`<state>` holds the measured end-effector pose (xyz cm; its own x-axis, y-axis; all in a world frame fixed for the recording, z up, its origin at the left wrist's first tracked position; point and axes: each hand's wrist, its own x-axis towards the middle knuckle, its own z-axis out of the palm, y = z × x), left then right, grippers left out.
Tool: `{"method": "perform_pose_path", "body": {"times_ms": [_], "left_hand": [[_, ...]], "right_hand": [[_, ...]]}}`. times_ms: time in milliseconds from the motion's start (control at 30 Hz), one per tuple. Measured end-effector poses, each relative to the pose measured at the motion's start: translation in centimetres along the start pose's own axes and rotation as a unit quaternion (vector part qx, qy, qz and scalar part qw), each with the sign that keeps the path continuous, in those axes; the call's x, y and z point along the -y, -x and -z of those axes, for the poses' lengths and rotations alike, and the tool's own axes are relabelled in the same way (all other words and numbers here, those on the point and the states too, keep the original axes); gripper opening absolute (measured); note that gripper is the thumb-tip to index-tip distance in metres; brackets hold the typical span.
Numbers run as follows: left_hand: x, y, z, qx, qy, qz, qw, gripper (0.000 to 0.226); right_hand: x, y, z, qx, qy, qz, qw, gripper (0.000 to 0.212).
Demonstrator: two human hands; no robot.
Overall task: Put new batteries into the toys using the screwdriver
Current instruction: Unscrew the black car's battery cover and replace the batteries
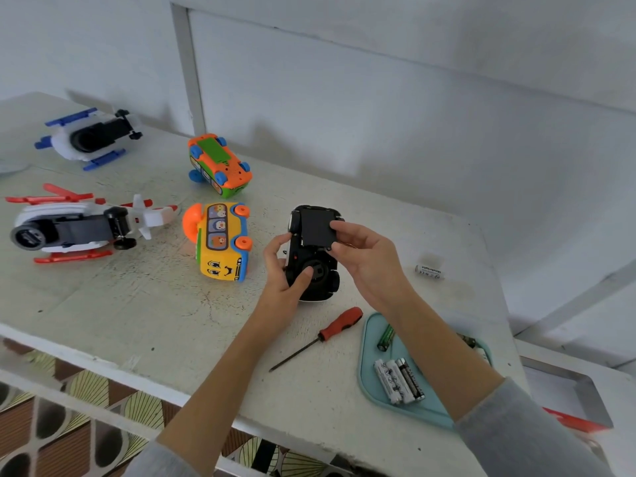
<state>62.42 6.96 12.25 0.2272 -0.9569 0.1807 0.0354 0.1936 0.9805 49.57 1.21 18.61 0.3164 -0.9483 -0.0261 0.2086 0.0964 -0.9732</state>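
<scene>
Battery tray (370,342), then screwdriver (318,337), beside held car (311,270).

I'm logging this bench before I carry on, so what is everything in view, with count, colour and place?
Black toy car: 1, black, upside down, table centre, held.
Flat black battery cover: 1, black, over the car's underside.
Red-handled screwdriver: 1, red and dark, lying near the car.
Teal plastic tray: 1, teal, near right edge.
Batteries in tray: at least 4, three white or black, one green.
Loose white battery: 1, right of the car.
Yellow bus toy: 1, centre-left.
Orange-green bus toy: 1, upside down, behind it.
Red-white helicopter: 1, left.
Blue-white helicopter: 1, far left.
White table: 1.
Hands: left grips the car; right pinches the cover.
</scene>
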Motion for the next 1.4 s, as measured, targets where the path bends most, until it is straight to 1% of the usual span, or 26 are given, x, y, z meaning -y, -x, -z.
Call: {"method": "perform_pose_path", "body": {"times_ms": [267, 400, 533, 633, 733, 867, 933, 1133, 1233, 1300, 1400], "left_hand": [[0.0, 0.0, 0.1, -0.003, -0.006, -0.001, 1.000, 0.055], [0.0, 0.0, 0.1, -0.004, -0.009, -0.003, 1.000, 0.056], [-0.1, 0.0, 0.0, 0.001, -0.001, -0.001, 1.000, 0.053], [-0.2, 0.0, 0.2, 0.008, 0.005, 0.003, 1.000, 0.052], [-0.3, 0.0, 0.3, 0.010, 0.025, 0.010, 1.000, 0.048], [-0.5, 0.0, 0.4, 0.012, 0.053, 0.017, 0.998, 0.044], [-0.6, 0.1, 0.5, 0.013, 0.064, 0.022, 0.998, 0.043], [-0.7, 0.1, 0.6, 0.017, 0.081, 0.025, 0.996, 0.041], [-0.7, 0.1, 0.6, 0.011, 0.082, 0.027, 0.996, 0.042], [-0.6, 0.0, 0.6, 0.011, 0.083, 0.026, 0.996, 0.043], [-0.6, 0.0, 0.6, 0.012, 0.074, 0.017, 0.997, 0.043]], "right_hand": [[0.1, 0.0, -0.5, -0.032, -0.061, -0.025, 0.997, 0.030], [0.0, 0.1, -0.6, -0.044, -0.058, -0.017, 0.997, 0.030], [-0.1, 0.1, -0.7, -0.049, -0.031, -0.004, 0.998, 0.030], [-0.3, 0.1, -0.7, -0.052, 0.025, 0.016, 0.998, 0.032], [-0.5, 0.1, -0.8, -0.055, 0.109, 0.053, 0.991, 0.031], [-0.7, -0.3, -0.9, -0.078, 0.267, 0.124, 0.952, 0.027], [-0.9, -0.6, -1.0, -0.079, 0.312, 0.148, 0.935, 0.027], [-1.9, -1.1, -1.1, -0.086, 0.378, 0.209, 0.898, 0.029], [-1.8, -1.3, -1.1, -0.073, 0.404, 0.220, 0.885, 0.028], [-1.6, -1.5, -1.0, -0.060, 0.439, 0.226, 0.868, 0.028], [-1.0, -1.7, -0.7, -0.039, 0.479, 0.213, 0.851, 0.025]]}}
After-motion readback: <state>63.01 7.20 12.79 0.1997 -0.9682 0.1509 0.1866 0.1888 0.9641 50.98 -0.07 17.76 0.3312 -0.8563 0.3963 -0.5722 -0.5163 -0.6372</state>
